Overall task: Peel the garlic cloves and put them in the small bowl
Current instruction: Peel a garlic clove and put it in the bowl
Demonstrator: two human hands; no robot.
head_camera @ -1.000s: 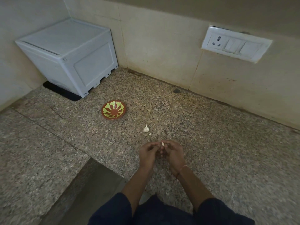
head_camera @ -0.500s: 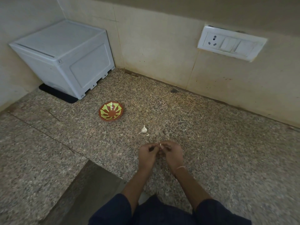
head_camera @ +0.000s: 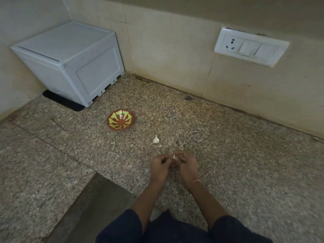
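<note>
My left hand (head_camera: 160,166) and right hand (head_camera: 186,165) are pressed close, pinching one garlic clove (head_camera: 174,157) at my fingertips, and the small bowl (head_camera: 120,119) sits far and to the left on the surface (head_camera: 245,163), nearer my left hand.

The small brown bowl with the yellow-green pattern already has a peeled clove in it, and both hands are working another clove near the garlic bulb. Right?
Not quite. The head view shows the small brown bowl with the yellow-green pattern empty. The rest holds: left hand and right hand pinch a white garlic clove, near the garlic bulb.
</note>
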